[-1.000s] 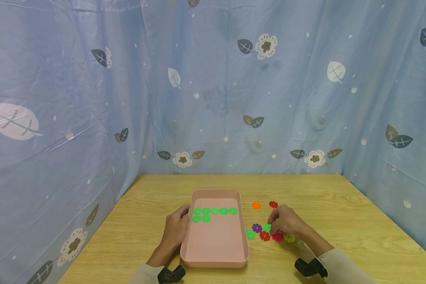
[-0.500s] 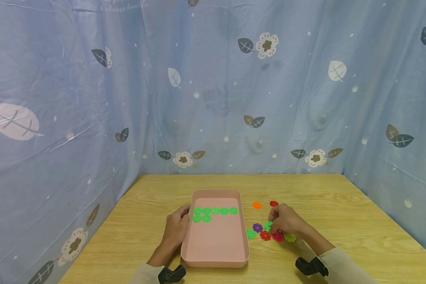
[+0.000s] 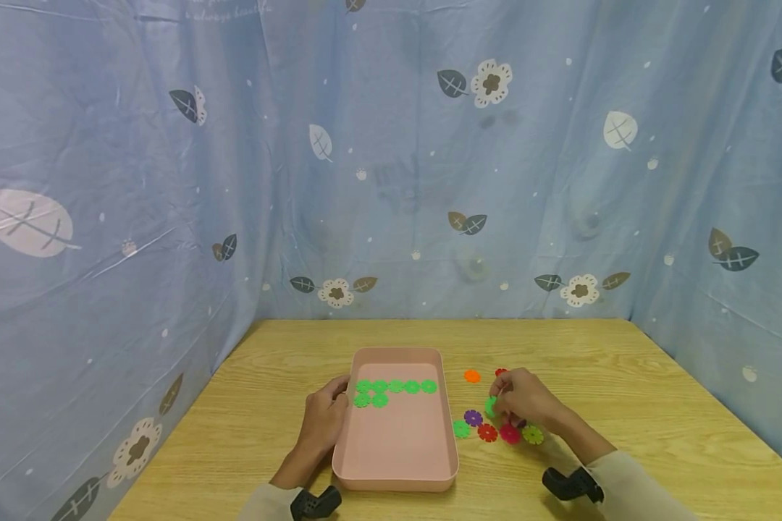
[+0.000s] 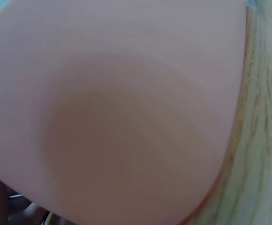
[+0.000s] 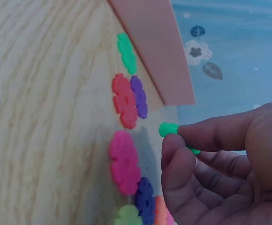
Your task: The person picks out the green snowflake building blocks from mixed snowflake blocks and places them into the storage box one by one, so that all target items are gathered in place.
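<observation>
My right hand [image 3: 524,398] pinches a green plastic snowflake disc [image 5: 169,129] between thumb and finger, held on edge above the loose discs. My left hand [image 3: 326,416] holds the left side of a shallow pink tray [image 3: 394,483], whose wall fills most of the left wrist view. Several green discs lie in the tray, in a far row with a short second row in front of its left end. On the table beside the tray are a green disc [image 3: 461,429], a purple disc [image 3: 473,418], a red disc [image 3: 487,433], a pink disc [image 3: 510,433] and a yellow-green disc [image 3: 533,435].
Farther back lie an orange disc [image 3: 472,376] and another red disc [image 3: 501,373], partly covered by the right hand. Under that hand sits a dark blue disc [image 5: 145,201]. A blue patterned curtain [image 3: 417,181] hangs around the wooden table [image 3: 267,354].
The right hand has lifted the green disc off the table and shifted slightly away from the person, uncovering more of the pink disc. The left hand and tray stay put.
</observation>
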A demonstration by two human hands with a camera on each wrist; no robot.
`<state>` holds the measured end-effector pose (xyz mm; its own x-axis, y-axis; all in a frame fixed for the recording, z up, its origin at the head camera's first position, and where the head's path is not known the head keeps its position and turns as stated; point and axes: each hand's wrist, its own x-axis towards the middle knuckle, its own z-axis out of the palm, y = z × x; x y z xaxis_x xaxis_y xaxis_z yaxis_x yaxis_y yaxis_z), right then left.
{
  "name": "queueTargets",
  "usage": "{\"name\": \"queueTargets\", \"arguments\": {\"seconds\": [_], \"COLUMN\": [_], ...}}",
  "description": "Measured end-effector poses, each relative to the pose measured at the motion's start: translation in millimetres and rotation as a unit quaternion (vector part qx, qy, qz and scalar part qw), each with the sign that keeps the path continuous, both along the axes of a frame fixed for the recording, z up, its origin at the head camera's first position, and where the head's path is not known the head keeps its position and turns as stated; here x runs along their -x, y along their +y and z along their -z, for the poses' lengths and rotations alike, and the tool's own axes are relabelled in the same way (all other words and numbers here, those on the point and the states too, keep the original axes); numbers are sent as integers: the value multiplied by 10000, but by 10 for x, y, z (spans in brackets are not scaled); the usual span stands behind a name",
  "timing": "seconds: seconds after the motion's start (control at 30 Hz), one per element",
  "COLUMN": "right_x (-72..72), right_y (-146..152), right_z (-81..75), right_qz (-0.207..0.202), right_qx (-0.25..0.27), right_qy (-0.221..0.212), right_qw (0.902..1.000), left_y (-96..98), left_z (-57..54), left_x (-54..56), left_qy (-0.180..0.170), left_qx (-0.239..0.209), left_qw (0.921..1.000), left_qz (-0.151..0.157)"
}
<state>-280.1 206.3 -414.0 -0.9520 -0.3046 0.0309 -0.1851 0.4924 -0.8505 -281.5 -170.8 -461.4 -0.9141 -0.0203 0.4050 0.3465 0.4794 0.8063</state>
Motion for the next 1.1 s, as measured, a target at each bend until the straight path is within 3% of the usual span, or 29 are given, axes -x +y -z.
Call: {"name": "queueTargets", "arguments": {"seconds": [0.17, 0.4, 0.6, 0.9, 1.1], "right_x": [24, 92, 129, 200, 260], "right_y": [-42, -218, -363, -617, -819], "right_z": [-45, -95, -165, -216, -258], "right_qz": [-51, 207, 48, 210, 108], "right_qx": [218, 249, 315, 437, 673], "right_qy": [45, 11, 176, 260, 262], "right_qw": [9997, 9995, 9993, 9985, 9973], "left_y": [4, 12, 14, 7, -5], "left_z": [10, 14, 6, -14, -17], "left_x": [-7, -22, -14, -15, -15], "left_qy": [-20, -11, 31, 16, 24], "left_qx": [6, 57, 95, 95, 77], "left_qw": [10000, 10000, 9999, 9999, 9999], "left_qz": [-12, -26, -37, -67, -87]}}
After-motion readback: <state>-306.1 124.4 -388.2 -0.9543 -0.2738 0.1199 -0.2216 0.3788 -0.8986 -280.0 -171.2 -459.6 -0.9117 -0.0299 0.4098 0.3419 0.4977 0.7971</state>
